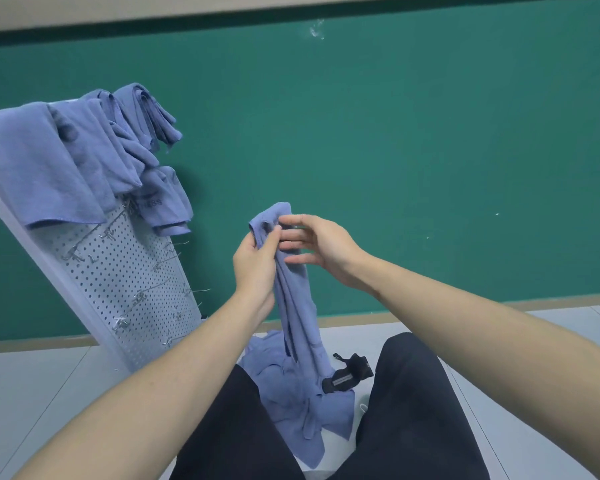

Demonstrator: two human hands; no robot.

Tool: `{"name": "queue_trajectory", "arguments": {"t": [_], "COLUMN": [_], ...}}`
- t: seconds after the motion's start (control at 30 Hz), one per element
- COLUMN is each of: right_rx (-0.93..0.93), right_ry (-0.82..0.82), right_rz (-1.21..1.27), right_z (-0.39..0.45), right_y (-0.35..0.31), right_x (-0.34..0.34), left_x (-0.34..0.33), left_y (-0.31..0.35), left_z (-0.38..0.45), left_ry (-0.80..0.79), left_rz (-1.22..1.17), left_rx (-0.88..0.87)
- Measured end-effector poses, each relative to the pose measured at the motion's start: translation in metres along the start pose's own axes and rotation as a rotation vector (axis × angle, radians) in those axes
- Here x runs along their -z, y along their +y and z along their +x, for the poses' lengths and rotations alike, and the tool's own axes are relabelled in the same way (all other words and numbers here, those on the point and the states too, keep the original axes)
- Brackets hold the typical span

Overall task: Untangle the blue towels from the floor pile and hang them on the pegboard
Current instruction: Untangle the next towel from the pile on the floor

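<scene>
A blue towel (297, 306) hangs bunched in front of me, its lower end trailing into the blue towel pile (291, 403) on the floor between my legs. My left hand (255, 268) grips the towel's upper part from the left. My right hand (317, 247) pinches its top edge between thumb and forefinger, the other fingers spread. A white pegboard (125, 282) leans against the green wall at the left. Several blue towels (77, 157) hang over its top and upper hooks.
Bare metal hooks (168, 263) stick out of the pegboard's lower half. A small black strap (349, 374) lies on the pale tiled floor (49, 393) beside the pile. My dark trouser legs (413, 410) frame the pile on both sides.
</scene>
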State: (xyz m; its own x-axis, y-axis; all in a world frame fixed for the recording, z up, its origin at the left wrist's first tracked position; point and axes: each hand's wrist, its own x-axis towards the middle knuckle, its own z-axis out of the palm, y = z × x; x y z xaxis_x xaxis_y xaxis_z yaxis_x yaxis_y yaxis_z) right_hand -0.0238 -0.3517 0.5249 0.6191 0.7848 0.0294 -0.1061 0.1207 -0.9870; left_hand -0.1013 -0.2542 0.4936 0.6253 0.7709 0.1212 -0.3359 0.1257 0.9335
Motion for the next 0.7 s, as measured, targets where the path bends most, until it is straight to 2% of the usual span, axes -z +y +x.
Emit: {"name": "queue_trajectory", "arguments": {"t": [0.1, 0.2, 0.27, 0.4, 0.53, 0.7], "right_rx": [0.128, 0.253, 0.157, -0.048, 0.026, 0.039], "right_ry": [0.101, 0.233, 0.150, -0.116, -0.041, 0.027], "right_rz": [-0.104, -0.347, -0.368, -0.304, -0.291, -0.159], "right_z": [0.003, 0.008, 0.008, 0.008, 0.011, 0.029], "right_y": [0.007, 0.021, 0.030, 0.042, 0.046, 0.048], "right_x": [0.000, 0.008, 0.011, 0.010, -0.003, -0.021], "left_x": [-0.002, -0.002, -0.002, -0.003, 0.005, 0.045], "left_y": [0.007, 0.016, 0.021, 0.031, 0.033, 0.017], "left_z": [0.002, 0.004, 0.008, 0.016, 0.019, 0.017], "left_ry": [-0.002, -0.049, -0.086, -0.110, -0.099, -0.214], "left_rz": [-0.085, -0.053, -0.037, 0.007, 0.114, 0.200], "left_rx": [0.088, 0.100, 0.083, 0.060, 0.058, 0.220]}}
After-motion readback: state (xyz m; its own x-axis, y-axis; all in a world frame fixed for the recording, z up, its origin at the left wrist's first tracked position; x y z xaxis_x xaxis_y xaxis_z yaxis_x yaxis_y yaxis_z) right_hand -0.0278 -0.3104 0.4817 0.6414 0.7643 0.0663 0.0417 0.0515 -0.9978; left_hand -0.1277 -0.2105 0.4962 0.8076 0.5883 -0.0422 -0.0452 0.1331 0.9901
